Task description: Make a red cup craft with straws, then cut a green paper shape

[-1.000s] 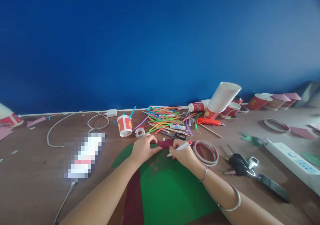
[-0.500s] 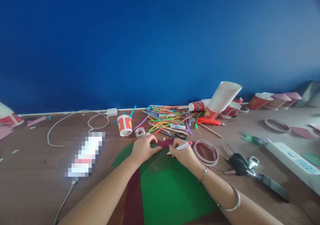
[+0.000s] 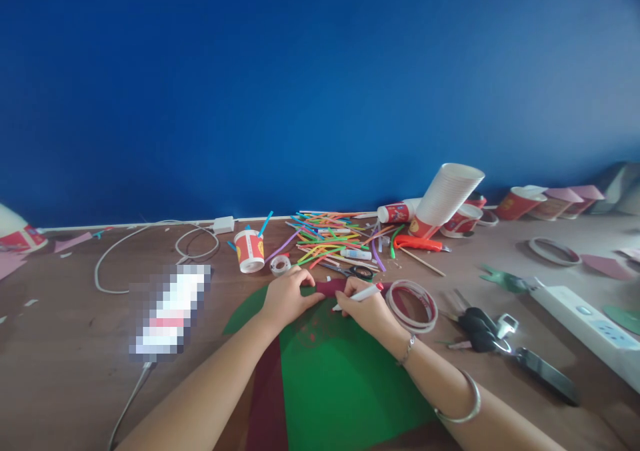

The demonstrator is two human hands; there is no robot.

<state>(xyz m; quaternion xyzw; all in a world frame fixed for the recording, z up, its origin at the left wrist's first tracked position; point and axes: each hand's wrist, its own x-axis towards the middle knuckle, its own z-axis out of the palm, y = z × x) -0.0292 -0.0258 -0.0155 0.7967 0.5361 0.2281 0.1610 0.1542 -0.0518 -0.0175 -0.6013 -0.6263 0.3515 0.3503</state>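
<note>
A sheet of green paper [image 3: 345, 384] lies on the table in front of me, with faint reddish marks near its far part. Dark red paper [image 3: 267, 397] shows under it, and a dark red piece [image 3: 331, 287] lies at the far edge between my hands. My left hand [image 3: 289, 299] holds the paper at that edge, fingers bent and thumb pressed down toward the dark red piece. A white marker with a red end [image 3: 367, 293] is pinched in my right hand [image 3: 367, 311], its tip down at the green paper. Clear tape rolls [image 3: 413, 306] lie beside my right wrist.
Beyond my hands are scissors [image 3: 357, 271], a glue stick [image 3: 356, 255], coloured pipe cleaners [image 3: 330, 234] and a paper cup [image 3: 250, 251]. Stacked cups [image 3: 447, 197] lean behind an orange cutter [image 3: 420, 243]. Keys [image 3: 480, 327] and a power strip [image 3: 590, 324] lie right, a phone [image 3: 173, 311] left.
The marker and my right fingers have shifted very slightly left and down on the green paper. My left hand stays in place.
</note>
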